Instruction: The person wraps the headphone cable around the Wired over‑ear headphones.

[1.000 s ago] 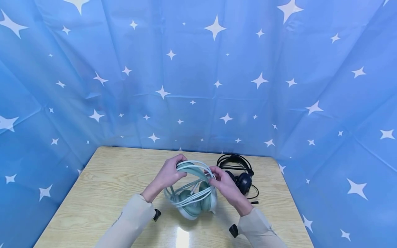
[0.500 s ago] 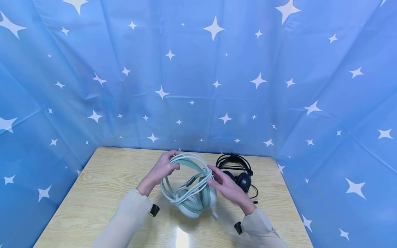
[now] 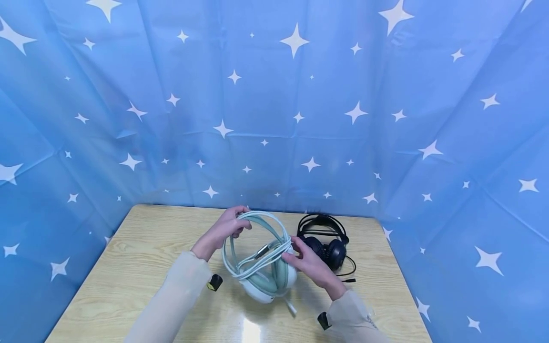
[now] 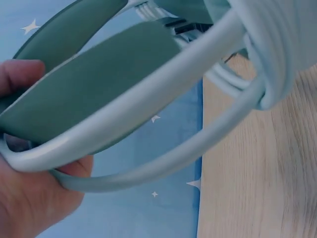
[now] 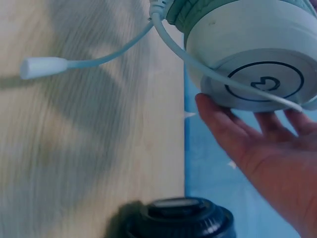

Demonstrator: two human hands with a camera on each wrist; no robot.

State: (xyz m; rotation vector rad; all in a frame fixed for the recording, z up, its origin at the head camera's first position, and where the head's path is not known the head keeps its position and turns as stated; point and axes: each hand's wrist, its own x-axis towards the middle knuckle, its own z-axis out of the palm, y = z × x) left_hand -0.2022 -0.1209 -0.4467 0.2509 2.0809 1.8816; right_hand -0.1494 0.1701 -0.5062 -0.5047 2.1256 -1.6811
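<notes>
A mint-green and white headset (image 3: 290,276) is held between both hands, above the table. My left hand (image 3: 223,231) grips the top of its headband, thumb and fingers around the green padding (image 4: 99,84) in the left wrist view. At the other side my right hand (image 3: 314,265) holds a white ear cup (image 5: 237,34), its fingertips along the cup's edge in the right wrist view. Pale cable coils (image 4: 277,54) wrap around the band, and a metal plug (image 3: 262,251) shows among them. The microphone boom (image 5: 44,68) sticks out below the cups.
Behind my right hand a black headset (image 3: 335,252) lies on the wooden table (image 3: 158,247), its short cable and plug trailing toward the front. A blue curtain (image 3: 266,105) with white stars surrounds the table's back and sides.
The mint headset has turned between my hands and its band has shifted a little left and up. Its microphone boom now shows at the lower right. The black headset stays put.
</notes>
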